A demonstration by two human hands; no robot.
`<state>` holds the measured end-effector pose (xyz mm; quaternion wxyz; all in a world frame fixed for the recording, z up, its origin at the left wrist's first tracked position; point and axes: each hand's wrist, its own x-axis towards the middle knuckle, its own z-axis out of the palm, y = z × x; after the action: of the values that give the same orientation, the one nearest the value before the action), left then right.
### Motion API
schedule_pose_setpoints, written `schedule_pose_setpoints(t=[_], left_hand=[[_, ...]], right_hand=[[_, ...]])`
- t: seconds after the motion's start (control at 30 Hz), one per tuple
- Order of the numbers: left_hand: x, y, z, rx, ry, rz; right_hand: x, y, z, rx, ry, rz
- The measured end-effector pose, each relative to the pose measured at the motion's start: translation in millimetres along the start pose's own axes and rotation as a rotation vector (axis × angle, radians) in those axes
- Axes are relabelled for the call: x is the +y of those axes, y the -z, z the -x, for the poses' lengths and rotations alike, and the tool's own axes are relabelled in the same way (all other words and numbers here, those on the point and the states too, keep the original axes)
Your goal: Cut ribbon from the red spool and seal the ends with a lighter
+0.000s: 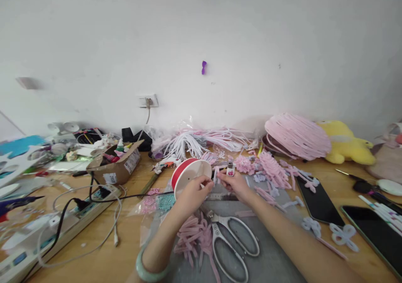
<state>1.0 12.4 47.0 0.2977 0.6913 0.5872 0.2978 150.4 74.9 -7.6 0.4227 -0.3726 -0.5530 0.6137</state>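
Note:
My left hand (192, 194) is pinched closed at the rim of a red ribbon spool (188, 172) standing on edge. My right hand (235, 183) is closed round a small white lighter (230, 170) with a pink mark, held upright. Between the two hands stretches a small pale piece (215, 175), too small to name. A pale green bangle (150, 269) circles my left wrist. White-handled scissors (231, 241) lie on the grey mat (276, 262) beneath my forearms, next to a heap of cut pink strips (193, 237).
A power strip (47, 239) with black and white cables lies at left. A cardboard box (117, 167) of small bottles stands behind it. Pink and white strip bundles (201, 142), pink flowers (273, 167), two dark phones (318, 201), a yellow plush toy (344, 144) fill the right.

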Motion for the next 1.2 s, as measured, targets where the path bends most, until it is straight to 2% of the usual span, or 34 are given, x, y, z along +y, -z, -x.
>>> schedule_pose_setpoints(t=[0.13,0.47,0.63,0.83,1.0,1.1,1.2], left_hand=[[1.8,-4.1,-0.3,0.016,0.023,0.006],[-4.0,-11.8,-3.2,-0.012,-0.005,0.097],[-10.5,-13.8,-5.2,-0.011,0.041,0.085],[-12.1,-15.9,-6.4,0.006,-0.004,0.235],[-9.8,-15.1,-6.0,0.005,0.061,0.234],[-8.5,-15.0,-6.3,0.041,0.069,0.235],[-6.8,-16.6,-6.7,0.04,0.068,0.246]], right_hand=[[-8.2,-13.2,9.1,-0.008,-0.072,-0.175],[-5.8,-19.9,13.2,-0.02,-0.095,-0.246],[-10.6,-18.8,13.2,0.035,-0.099,-0.254],[-7.1,-19.3,14.0,0.008,-0.103,-0.212],[-5.5,-21.4,14.6,0.006,-0.109,-0.197],[-8.4,-18.5,13.3,-0.003,-0.201,-0.266],[-11.8,-13.6,12.3,-0.079,-0.342,-0.325]])
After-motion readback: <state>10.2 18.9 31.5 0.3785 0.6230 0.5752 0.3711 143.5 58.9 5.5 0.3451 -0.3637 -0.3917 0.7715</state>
